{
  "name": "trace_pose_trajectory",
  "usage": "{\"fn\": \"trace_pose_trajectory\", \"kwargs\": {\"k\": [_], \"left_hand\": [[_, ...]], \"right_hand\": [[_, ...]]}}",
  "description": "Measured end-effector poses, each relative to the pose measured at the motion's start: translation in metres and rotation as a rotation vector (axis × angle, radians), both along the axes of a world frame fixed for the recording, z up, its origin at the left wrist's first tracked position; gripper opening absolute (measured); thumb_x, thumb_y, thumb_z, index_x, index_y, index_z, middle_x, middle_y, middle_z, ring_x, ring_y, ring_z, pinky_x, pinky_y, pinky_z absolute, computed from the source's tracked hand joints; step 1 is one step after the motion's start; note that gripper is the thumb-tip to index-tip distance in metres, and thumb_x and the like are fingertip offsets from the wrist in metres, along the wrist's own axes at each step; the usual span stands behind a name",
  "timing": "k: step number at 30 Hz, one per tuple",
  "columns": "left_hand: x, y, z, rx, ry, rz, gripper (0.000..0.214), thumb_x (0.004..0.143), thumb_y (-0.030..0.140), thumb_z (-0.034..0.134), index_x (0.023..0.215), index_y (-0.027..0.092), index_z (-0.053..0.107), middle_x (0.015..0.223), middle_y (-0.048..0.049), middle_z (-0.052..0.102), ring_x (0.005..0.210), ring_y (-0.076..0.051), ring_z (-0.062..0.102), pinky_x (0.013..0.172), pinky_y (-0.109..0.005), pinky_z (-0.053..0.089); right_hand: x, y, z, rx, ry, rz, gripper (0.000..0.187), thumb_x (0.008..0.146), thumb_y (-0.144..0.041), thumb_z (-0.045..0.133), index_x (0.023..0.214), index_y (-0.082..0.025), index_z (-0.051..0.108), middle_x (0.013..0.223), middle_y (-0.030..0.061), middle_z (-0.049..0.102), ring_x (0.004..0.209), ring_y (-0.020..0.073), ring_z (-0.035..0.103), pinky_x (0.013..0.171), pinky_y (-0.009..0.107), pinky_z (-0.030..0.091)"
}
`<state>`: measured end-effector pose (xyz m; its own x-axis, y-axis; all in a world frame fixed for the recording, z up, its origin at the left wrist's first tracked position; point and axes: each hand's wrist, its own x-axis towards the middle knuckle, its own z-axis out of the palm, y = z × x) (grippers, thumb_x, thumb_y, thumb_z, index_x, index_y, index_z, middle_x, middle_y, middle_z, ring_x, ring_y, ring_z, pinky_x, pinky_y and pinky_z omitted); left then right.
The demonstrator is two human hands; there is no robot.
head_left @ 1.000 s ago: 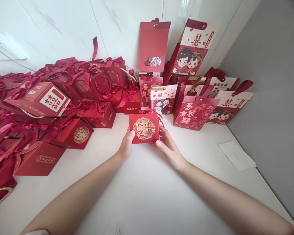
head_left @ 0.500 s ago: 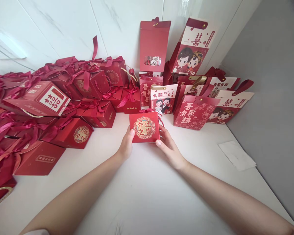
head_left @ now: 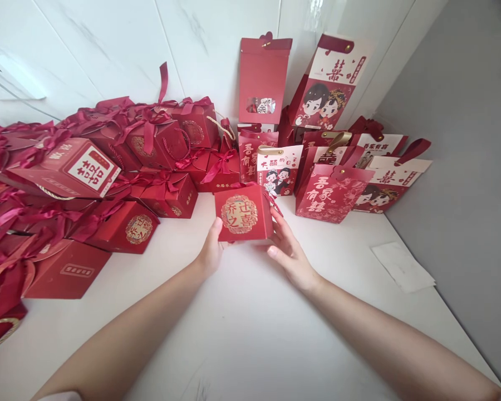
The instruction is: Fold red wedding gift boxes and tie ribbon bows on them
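Note:
A red gift box (head_left: 244, 214) with a round gold emblem and gold characters faces me above the white tabletop. My left hand (head_left: 212, 245) grips its left side, thumb along the front edge and fingers hidden behind. At the right side, the fingers of my right hand (head_left: 287, 245) press against the box, while the thumb sits off its lower corner. A dark red cord (head_left: 274, 204) shows behind the box's right edge. Just beyond it stand a small white and red paper gift bag (head_left: 279, 171) and a red box with a ribbon bow (head_left: 219, 167).
Piled red gift boxes (head_left: 121, 225) with ribbon bows fill the left side. Several wedding gift bags (head_left: 334, 192) stand at the back right. A flat white paper (head_left: 403, 267) lies near the grey panel (head_left: 455, 184). Behind is a marbled white wall (head_left: 217, 50).
The gift box has turned, so its right side now shows, and shifted slightly left. My right thumb has come away from its front corner.

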<state>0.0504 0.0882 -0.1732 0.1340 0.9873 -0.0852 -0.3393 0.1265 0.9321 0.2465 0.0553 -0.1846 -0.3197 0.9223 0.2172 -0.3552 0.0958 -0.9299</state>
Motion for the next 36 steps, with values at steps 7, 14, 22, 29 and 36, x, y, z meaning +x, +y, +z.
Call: {"fn": "trace_pose_trajectory", "kwargs": {"k": [7, 14, 22, 29, 36], "left_hand": [[-0.01, 0.003, 0.014, -0.276, -0.29, -0.134, 0.085, 0.085, 0.083, 0.036, 0.132, 0.016, 0.058, 0.109, -0.0169, 0.074, 0.104, -0.038, 0.071, 0.066, -0.039, 0.063], [-0.015, 0.006, 0.012, -0.501, -0.565, -0.465, 0.078, 0.094, 0.069, 0.029, 0.132, 0.007, 0.058, 0.099, -0.0198, 0.074, 0.09, -0.033, 0.075, 0.058, -0.031, 0.063], [-0.014, 0.01, 0.007, -0.481, -0.568, -0.571, 0.069, 0.091, 0.062, 0.042, 0.12, 0.003, 0.064, 0.107, -0.022, 0.073, 0.098, -0.033, 0.073, 0.081, -0.034, 0.062], [-0.009, 0.009, 0.008, -0.417, -0.478, -0.537, 0.072, 0.087, 0.07, 0.046, 0.112, 0.006, 0.069, 0.106, -0.0195, 0.074, 0.093, -0.03, 0.073, 0.084, -0.037, 0.06], [-0.003, -0.003, 0.001, -0.134, -0.287, -0.446, 0.058, 0.081, 0.059, 0.066, 0.118, 0.015, 0.07, 0.119, -0.0155, 0.071, 0.106, -0.034, 0.068, 0.093, -0.045, 0.054]], "right_hand": [[0.001, -0.005, 0.009, 0.032, -0.057, 0.151, 0.08, 0.097, -0.043, 0.062, 0.157, -0.052, 0.01, 0.166, -0.0028, 0.017, 0.127, 0.0256, 0.055, 0.1, 0.043, 0.05], [0.002, 0.0, 0.002, -0.018, 0.005, 0.12, 0.073, 0.1, -0.045, 0.058, 0.156, -0.053, 0.013, 0.166, -0.0029, 0.02, 0.119, 0.0244, 0.062, 0.096, 0.043, 0.053], [0.001, 0.001, 0.0, -0.112, 0.041, 0.086, 0.07, 0.1, -0.043, 0.057, 0.156, -0.052, 0.016, 0.165, -0.0031, 0.022, 0.117, 0.0227, 0.062, 0.098, 0.043, 0.053], [0.0, 0.002, 0.0, -0.103, 0.053, 0.094, 0.069, 0.1, -0.043, 0.056, 0.157, -0.048, 0.017, 0.165, -0.0025, 0.023, 0.125, 0.0247, 0.058, 0.105, 0.048, 0.05], [-0.003, 0.006, 0.004, -0.172, 0.233, 0.094, 0.058, 0.099, -0.063, 0.046, 0.151, -0.037, 0.04, 0.144, 0.0037, 0.054, 0.124, 0.0276, 0.058, 0.102, 0.047, 0.051]]}}
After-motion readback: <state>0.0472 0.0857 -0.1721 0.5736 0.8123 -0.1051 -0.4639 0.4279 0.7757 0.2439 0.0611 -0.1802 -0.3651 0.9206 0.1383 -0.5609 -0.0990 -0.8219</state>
